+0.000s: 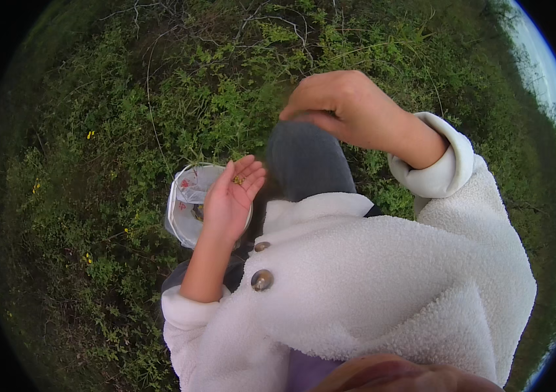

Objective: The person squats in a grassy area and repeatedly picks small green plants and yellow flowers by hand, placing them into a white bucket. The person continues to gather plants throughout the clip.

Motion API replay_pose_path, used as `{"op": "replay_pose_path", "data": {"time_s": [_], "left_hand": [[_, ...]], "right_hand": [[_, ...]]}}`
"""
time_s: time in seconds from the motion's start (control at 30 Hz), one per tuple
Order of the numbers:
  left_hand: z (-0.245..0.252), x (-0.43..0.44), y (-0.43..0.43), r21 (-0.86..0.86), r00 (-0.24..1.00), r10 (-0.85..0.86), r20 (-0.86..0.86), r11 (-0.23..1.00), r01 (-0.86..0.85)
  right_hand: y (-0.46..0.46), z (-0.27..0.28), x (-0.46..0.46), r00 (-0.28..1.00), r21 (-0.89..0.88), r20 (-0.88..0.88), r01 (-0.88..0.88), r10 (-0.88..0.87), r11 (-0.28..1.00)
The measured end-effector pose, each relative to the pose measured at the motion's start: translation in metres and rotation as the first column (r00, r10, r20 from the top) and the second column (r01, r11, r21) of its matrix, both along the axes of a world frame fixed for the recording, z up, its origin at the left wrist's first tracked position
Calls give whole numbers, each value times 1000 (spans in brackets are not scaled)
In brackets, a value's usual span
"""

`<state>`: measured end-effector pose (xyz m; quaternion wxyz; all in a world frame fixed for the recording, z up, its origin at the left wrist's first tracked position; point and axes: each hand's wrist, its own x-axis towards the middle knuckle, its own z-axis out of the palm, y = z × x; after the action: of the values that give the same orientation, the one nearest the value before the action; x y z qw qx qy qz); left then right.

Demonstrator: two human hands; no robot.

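Observation:
My left hand (231,198) is turned palm up above a white bucket, its fingers slightly curled. A few small yellow-green berry-like pieces (238,180) rest on its fingers. The bucket (172,210) is lined with a translucent plastic bag (190,192) bearing red marks. Some dark and yellowish contents (198,211) show inside, partly hidden by my left wrist. Over my grey-trousered knee (309,161), my right hand (339,103) hangs with its fingers bent together and pointing left. Its fingertips are blurred, and whether anything sits between them cannot be told.
Low green shrubs (126,112) surround me on all sides. Bare thin branches (302,34) cross the growth ahead. Small yellow flowers (90,134) dot the plants at left. My white fleece coat (356,264) fills the lower middle. Sky (547,54) shows at the right rim.

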<state>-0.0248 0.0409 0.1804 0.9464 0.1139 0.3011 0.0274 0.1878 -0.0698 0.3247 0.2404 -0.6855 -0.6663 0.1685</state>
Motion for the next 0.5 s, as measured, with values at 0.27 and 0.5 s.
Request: {"op": "replay_pose_path", "data": {"time_s": [0.27, 0.5], "left_hand": [[-5, -10, 0, -34, 994, 58, -92, 998, -62], [-19, -23, 15, 33, 996, -40, -78, 999, 43]], "right_hand": [[29, -76, -86, 970, -7, -182, -168, 164, 986], [-74, -22, 67, 816, 304, -211, 579, -539, 757]]}}
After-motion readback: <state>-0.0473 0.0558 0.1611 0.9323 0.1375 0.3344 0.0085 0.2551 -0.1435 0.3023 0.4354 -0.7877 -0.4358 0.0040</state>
